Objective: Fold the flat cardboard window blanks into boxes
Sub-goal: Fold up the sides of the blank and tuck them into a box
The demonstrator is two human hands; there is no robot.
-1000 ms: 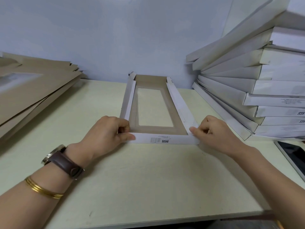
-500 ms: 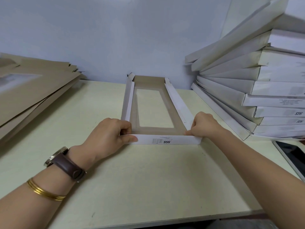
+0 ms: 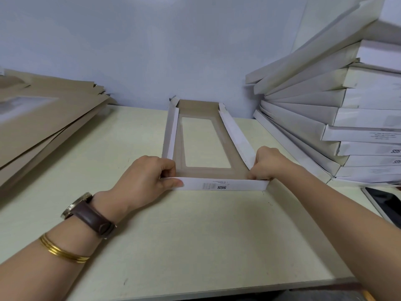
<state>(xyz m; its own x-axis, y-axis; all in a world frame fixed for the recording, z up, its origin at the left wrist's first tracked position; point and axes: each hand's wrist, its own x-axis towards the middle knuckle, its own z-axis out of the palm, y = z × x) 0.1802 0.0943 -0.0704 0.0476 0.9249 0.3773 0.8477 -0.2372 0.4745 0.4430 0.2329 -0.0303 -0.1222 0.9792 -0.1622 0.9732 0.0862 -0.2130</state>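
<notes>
Head view, looking down over a pale tabletop (image 3: 195,246) that meets a light blue wall (image 3: 152,51). A half-folded box (image 3: 223,185) lies at the centre of the tabletop, its long axis running away from the viewer. Its brown inside faces up, with a rectangular window cut in the base, and its white side walls are raised.

The left hand (image 3: 147,177) holds the near left corner in a closed grip, thumb along the outside of the printed near wall and fingers curled over its top edge. The right hand (image 3: 265,164) pinches the near right corner, fingers curled tight where the right wall meets the near wall.

The left wrist wears a brown-strapped wristwatch (image 3: 86,213) and gold bangles (image 3: 63,250).

A pile of flat brown blanks (image 3: 43,118) lies at far left. A leaning stack of finished white boxes (image 3: 347,118) fills the right side, with a dark-screened device (image 3: 384,203) on the tabletop in front of it.
</notes>
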